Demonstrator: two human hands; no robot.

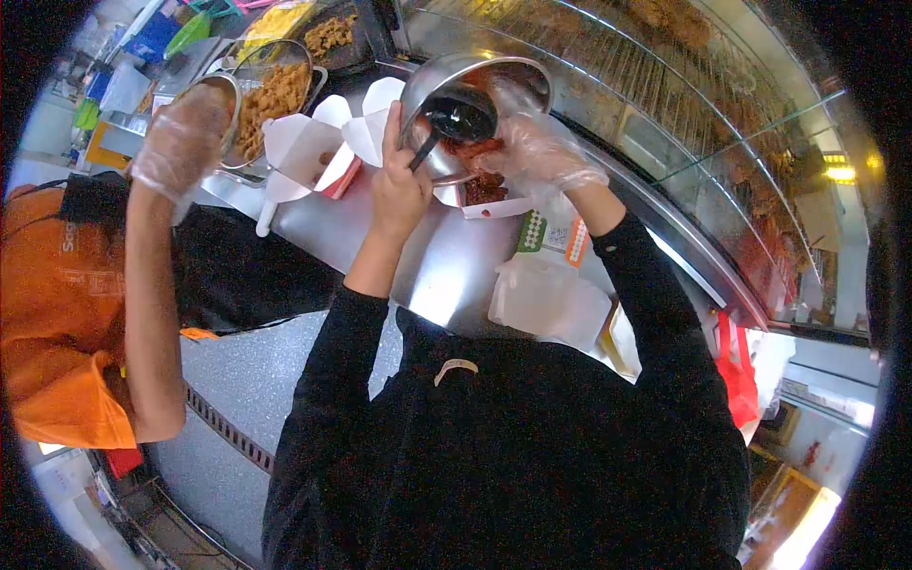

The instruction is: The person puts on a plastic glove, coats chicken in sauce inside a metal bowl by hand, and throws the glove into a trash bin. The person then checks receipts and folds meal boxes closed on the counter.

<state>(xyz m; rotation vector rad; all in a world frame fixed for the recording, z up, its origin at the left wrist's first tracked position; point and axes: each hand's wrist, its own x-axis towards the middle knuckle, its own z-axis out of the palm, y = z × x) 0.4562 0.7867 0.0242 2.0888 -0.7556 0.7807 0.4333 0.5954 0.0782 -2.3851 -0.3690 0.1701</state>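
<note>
A metal bowl (432, 81) is tilted over an open paper takeaway box (494, 209). My bare left hand (397, 190) grips the bowl's near left edge, one finger stretched up along it, with the handle of a black ladle (463, 116) held against it. The ladle's head lies inside the bowl. Dark red sauced pieces of food (483, 180) are at the bowl's lower rim and in the box. My right hand (546, 152), in a clear plastic glove, is at the bowl's right side beside the food; its fingers are blurred.
Another paper box (312, 157) stands open to the left, near a tray of fried pieces (275, 100). A co-worker's gloved hand (188, 138) holds a round container there. Folded cartons (551, 294) lie on the steel counter (432, 266). A glass display case (655, 104) borders the far side.
</note>
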